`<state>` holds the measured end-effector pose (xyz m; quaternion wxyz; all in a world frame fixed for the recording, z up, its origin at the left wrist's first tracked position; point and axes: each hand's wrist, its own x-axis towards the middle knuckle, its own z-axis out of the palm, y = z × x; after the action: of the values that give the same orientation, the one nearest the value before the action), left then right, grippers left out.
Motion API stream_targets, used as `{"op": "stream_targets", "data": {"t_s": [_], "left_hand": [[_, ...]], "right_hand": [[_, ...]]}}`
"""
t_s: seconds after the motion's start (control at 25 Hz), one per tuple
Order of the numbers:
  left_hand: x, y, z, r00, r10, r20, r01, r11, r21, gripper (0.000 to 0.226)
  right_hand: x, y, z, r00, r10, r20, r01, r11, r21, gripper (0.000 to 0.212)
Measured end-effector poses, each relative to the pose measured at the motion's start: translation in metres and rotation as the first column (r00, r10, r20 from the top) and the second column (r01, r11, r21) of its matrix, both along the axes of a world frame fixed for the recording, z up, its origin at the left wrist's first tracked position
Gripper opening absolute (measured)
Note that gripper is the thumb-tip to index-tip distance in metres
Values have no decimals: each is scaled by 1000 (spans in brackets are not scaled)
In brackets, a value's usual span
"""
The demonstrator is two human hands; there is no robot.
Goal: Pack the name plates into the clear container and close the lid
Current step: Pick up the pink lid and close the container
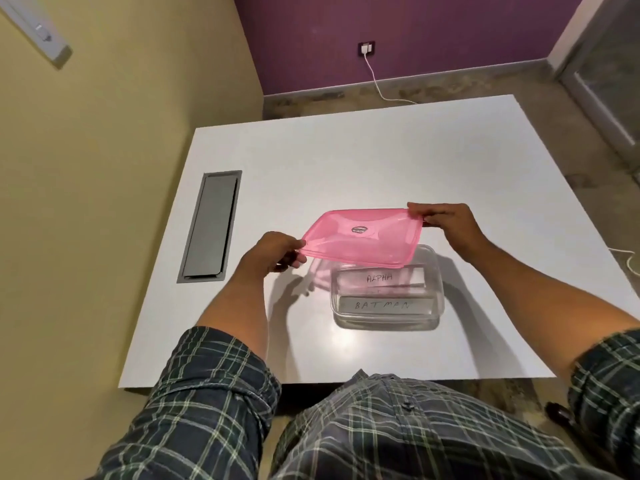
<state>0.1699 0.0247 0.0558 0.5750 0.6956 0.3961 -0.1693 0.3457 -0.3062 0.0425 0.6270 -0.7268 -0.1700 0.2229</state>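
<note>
Holding the pink lid (pixel 360 237) pinched by both hands' fingers (pixel 420 213), I am hovering it above the clear container (pixel 438 289); ALPHA plate (pixel 381 278) and BATMAN plate (pixel 382 304) already lying below; closing remains.

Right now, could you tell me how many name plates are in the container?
2: ALPHA plate at the far side, BATMAN plate nearer; others could be hidden beneath.
</note>
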Motion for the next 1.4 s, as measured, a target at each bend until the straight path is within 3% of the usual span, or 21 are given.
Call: {"op": "stream_targets", "data": {"t_s": [0.2,0.44,0.64,0.84,1.04,1.24,1.4], "left_hand": [[2,-20,-11,946,-251,-206,232,966,-112,25],[2,-38,-21,878,-371,-302,355,928,-108,34],[-6,-49,-32,840,-445,-311,465,885,-12,30],[-9,-50,-37,825,-470,-314,482,875,-44,16],[-7,-51,-41,805,-494,-328,510,859,-43,15],[-6,-52,-48,819,-497,-286,499,864,-72,12],[0,-57,-46,778,-568,-269,587,810,-14,13]], "right_hand": [[-13,-25,-25,992,-113,-55,107,989,-100,25],[-32,-33,-46,989,-71,126,109,940,-324,28],[-33,-32,-45,981,-14,192,89,918,-386,33],[-32,-28,-42,974,29,223,74,896,-439,33],[-31,-27,-43,983,22,181,65,885,-462,35],[-21,-26,-45,995,-83,49,95,747,-658,52],[-15,-21,-44,997,-78,13,68,767,-638,46]]}}
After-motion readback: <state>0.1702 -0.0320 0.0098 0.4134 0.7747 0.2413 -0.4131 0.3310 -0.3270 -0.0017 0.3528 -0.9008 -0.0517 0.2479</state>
